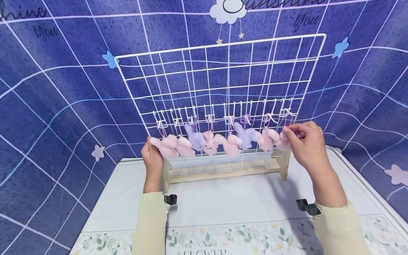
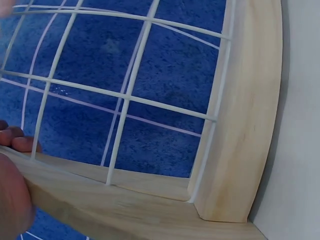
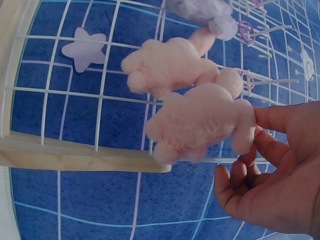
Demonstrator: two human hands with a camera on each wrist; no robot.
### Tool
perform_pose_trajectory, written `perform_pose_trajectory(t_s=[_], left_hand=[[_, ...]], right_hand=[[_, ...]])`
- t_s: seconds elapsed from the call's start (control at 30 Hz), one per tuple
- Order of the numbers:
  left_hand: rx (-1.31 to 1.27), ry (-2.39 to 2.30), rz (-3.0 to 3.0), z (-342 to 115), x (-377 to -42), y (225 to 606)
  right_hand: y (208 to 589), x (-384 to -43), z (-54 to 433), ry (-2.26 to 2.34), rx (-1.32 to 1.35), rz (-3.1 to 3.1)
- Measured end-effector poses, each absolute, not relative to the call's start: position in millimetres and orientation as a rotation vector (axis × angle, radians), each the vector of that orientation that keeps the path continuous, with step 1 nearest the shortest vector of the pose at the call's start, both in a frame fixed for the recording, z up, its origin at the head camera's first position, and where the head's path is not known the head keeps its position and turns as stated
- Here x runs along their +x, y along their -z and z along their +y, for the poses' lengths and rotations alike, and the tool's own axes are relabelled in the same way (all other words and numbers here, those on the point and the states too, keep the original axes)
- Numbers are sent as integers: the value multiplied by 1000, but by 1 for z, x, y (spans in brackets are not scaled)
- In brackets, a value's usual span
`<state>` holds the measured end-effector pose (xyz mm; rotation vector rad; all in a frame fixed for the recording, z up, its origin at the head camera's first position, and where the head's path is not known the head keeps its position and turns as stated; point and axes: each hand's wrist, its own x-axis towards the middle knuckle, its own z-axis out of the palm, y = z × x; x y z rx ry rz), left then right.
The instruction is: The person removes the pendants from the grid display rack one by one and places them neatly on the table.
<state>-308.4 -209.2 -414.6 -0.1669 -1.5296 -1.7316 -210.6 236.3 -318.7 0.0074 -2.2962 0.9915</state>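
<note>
A white wire grid rack stands in a wooden base. Along its lower part a row of hooks holds several fluffy rabbit-like plush keychains, mostly pink, with a lilac one among them. My right hand pinches the upper end of the rightmost pink plush keychain between thumb and fingers, close by its chain and hook. At the rack's left side my left hand grips the wooden side post, thumb in front and fingertips behind the post.
The rack stands on a white table with a flower-printed cloth strip along the near side. A blue patterned backdrop hangs behind and at both sides. A black mount sits at the right sleeve.
</note>
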Motion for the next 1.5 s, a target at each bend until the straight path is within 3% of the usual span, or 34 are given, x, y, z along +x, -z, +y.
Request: perform_pose_trajectory(t_s=[0.8,1.0,1.5], left_hand=[[-181,1550,-1535,-211,-312,418],[-175,1678,-1523,-208,-310,420],[-200,1649,-1517,-208,-309,421]], right_hand=[[276,-180,228,-1060,136,-2222],[279,-167,230,-1116,156,-2284],[315,-177,226,-1382,435,-2240]])
